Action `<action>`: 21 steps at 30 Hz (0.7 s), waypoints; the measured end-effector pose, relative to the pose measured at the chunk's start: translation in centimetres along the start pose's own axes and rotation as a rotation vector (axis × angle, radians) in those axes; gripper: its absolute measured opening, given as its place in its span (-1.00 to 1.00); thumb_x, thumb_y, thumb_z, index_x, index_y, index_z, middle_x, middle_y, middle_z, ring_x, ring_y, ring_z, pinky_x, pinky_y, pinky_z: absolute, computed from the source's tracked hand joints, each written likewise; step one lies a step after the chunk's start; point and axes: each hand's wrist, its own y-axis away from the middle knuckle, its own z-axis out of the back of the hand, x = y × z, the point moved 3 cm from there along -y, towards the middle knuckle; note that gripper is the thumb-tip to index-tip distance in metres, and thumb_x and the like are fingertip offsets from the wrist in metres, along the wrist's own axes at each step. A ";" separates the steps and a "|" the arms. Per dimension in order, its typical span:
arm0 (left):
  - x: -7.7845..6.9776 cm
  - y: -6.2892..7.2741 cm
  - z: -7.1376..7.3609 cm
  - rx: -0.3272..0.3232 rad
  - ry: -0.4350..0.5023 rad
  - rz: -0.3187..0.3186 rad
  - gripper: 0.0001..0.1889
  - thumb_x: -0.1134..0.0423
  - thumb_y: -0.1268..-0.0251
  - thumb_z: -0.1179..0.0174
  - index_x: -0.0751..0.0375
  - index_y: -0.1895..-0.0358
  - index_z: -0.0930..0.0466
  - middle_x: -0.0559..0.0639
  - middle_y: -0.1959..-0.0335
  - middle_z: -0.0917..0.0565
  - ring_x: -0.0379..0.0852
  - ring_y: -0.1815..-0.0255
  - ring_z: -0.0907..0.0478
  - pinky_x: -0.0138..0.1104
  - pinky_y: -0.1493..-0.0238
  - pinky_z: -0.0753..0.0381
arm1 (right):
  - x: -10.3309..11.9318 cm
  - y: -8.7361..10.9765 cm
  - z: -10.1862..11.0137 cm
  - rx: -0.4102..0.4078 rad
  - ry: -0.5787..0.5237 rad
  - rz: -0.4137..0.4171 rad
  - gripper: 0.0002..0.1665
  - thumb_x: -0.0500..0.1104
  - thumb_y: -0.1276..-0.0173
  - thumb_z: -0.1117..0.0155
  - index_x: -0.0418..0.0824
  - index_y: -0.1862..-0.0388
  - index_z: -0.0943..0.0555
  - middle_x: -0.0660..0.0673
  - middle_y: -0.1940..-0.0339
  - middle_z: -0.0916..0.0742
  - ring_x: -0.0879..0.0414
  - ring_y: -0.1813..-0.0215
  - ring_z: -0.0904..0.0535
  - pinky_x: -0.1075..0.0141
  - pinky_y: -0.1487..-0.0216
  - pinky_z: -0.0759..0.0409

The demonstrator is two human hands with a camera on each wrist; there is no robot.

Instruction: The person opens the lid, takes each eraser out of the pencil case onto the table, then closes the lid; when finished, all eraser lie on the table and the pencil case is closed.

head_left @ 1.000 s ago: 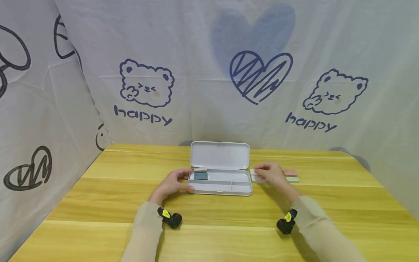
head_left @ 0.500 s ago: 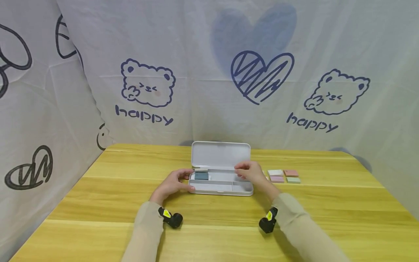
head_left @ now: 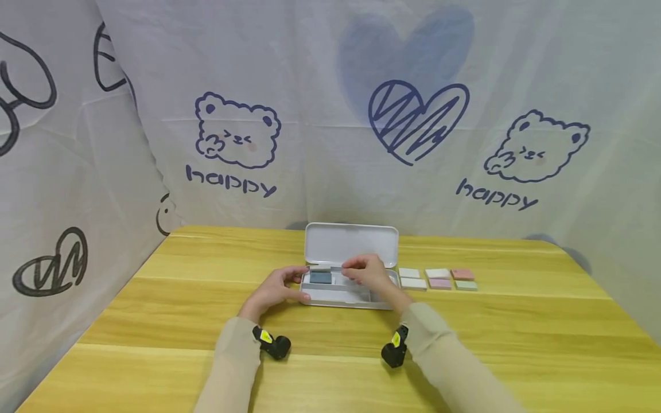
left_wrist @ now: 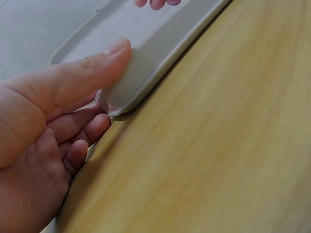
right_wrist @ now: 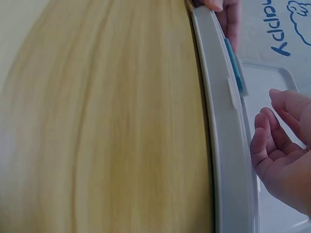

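A white pencil case (head_left: 335, 295) lies on the table with its lid (head_left: 351, 244) raised at the back. My left hand (head_left: 275, 291) grips its left end, thumb (left_wrist: 116, 53) at the front corner and fingers curled by the side. Inside the case, at the left, a small blue-grey block (head_left: 321, 278) sits with pale pieces around it; in the right wrist view it shows teal above the rim. My right hand (head_left: 368, 272) hovers over the case just right of this block. Its fingers are loosely bent, and I see nothing between them in the right wrist view.
Right of the case, small flat blocks stand in two rows: white ones (head_left: 413, 284), a pink one (head_left: 462, 275), a lilac one (head_left: 440, 284) and a pale green one (head_left: 466, 285). A printed cloth (head_left: 330, 172) hangs behind the wooden table (head_left: 330, 384).
My right hand has moved left, from the white blocks on the table to above the case's left part, uncovering those blocks. My left hand stays at the case's end.
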 end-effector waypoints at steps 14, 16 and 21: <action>-0.3 0.0 -0.2 -0.002 0.002 0.020 -0.33 0.34 0.22 -0.42 0.34 -0.11 -0.42 0.10 0.11 -0.49 0.01 0.09 -0.35 -0.19 0.01 -0.32 | 0.0 -0.3 -1.6 0.018 0.043 -0.038 -0.80 -0.35 -0.01 -0.34 -0.37 0.32 -0.65 -0.06 0.49 -0.66 0.19 0.49 -0.45 0.38 0.46 -0.45; -0.3 0.0 -0.2 -0.001 0.002 0.020 -0.33 0.34 0.21 -0.42 0.35 -0.12 -0.41 0.10 0.10 -0.49 0.00 0.08 -0.35 -0.18 0.00 -0.31 | -0.1 -0.4 -1.8 0.027 0.053 -0.041 -0.79 -0.35 0.00 -0.36 -0.36 0.32 -0.65 -0.05 0.49 -0.65 0.19 0.48 -0.45 0.38 0.44 -0.45; -0.3 0.1 -0.1 -0.002 -0.001 0.022 -0.32 0.33 0.21 -0.41 0.36 -0.12 -0.40 0.11 0.08 -0.49 0.01 0.07 -0.35 -0.16 -0.01 -0.30 | -0.2 -0.5 -2.1 0.042 0.087 -0.036 -0.75 -0.32 0.03 -0.39 -0.36 0.31 -0.66 -0.05 0.47 -0.66 0.20 0.44 -0.45 0.40 0.40 -0.44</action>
